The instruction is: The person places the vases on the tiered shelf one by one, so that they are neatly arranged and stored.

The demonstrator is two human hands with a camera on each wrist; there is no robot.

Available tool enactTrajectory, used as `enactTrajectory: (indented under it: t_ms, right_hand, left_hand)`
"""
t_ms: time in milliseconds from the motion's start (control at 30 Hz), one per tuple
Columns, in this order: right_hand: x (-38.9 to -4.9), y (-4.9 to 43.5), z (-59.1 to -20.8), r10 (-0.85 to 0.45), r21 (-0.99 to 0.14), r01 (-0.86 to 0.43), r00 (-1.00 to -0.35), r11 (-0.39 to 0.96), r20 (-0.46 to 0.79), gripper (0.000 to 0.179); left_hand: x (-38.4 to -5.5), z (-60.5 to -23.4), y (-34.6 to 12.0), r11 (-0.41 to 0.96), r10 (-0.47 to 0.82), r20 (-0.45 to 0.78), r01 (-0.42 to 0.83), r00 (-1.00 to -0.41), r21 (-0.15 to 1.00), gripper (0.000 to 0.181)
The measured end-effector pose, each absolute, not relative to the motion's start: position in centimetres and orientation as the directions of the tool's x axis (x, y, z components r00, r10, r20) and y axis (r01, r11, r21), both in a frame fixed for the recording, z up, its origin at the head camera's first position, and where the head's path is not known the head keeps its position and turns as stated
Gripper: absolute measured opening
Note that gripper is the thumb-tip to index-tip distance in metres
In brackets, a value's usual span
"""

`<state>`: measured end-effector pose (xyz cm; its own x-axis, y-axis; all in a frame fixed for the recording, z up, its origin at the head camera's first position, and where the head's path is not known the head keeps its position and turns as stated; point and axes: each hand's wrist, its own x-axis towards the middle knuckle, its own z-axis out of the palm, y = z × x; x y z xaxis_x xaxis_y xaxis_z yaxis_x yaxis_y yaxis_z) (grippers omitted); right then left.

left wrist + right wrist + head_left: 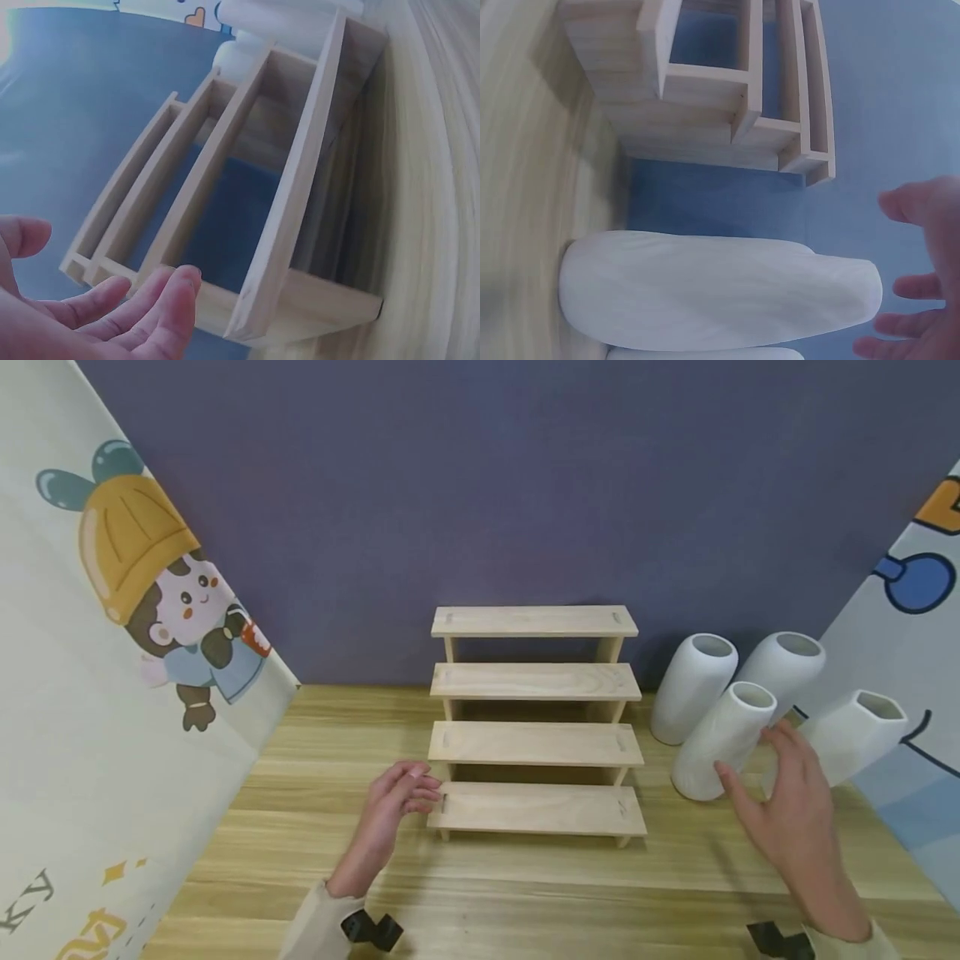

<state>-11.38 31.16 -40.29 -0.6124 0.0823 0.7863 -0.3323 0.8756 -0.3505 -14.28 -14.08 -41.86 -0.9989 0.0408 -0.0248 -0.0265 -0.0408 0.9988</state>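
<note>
A four-step wooden display shelf [536, 810] stands on the table near the back wall. My left hand [386, 810] hovers by the left end of its lowest step, fingers loosely bent and holding nothing. In the left wrist view, the fingers [169, 307] overlap the shelf's end. To the right, my right hand [798, 814] reaches around the front white vase [723, 743], thumb and fingers spread. In the right wrist view, this hand [930, 277] is beside the narrow top of a white vase [712, 289], with a gap between them.
Behind the front vase stand two more white vases, one back left [686, 693] and one back right [780, 668]. An angular-mouthed white vase [851, 739] stands at the far right, past my right hand. Printed panels [247, 710] flank the wood-grain table [315, 827]; a dark blue wall [480, 485] closes the back.
</note>
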Motion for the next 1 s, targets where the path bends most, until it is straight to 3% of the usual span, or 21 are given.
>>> enactTrajectory:
  t_ms: [133,500,733,1000]
  right_hand:
    - [-11.8,31.5,-39.9,0.141,-0.429,-0.300,-0.658,0.852,0.740,0.073]
    - [-12.9,32.3,-39.6,0.293,-0.559,-0.152,-0.724,0.815,0.624,0.071]
    - [-13.6,32.7,-39.7,0.330,-0.625,-0.074,-0.798,0.777,0.505,0.070]
    - [-14.5,32.9,-40.0,0.351,-0.661,-0.051,-0.815,0.749,0.461,0.071]
  left_hand:
    - [-14.6,-42.5,-13.9,-0.136,0.094,-0.070,-0.082,-0.993,0.987,0.030]
    - [-16.0,-43.6,-13.8,-0.257,0.274,-0.066,-0.139,-0.959,0.956,0.031]
    - [-16.6,-43.9,-13.4,-0.315,0.242,-0.059,-0.135,-0.969,0.939,0.032]
    - [-17.3,-44.5,-13.1,-0.364,0.226,-0.116,-0.194,-0.967,0.911,0.039]
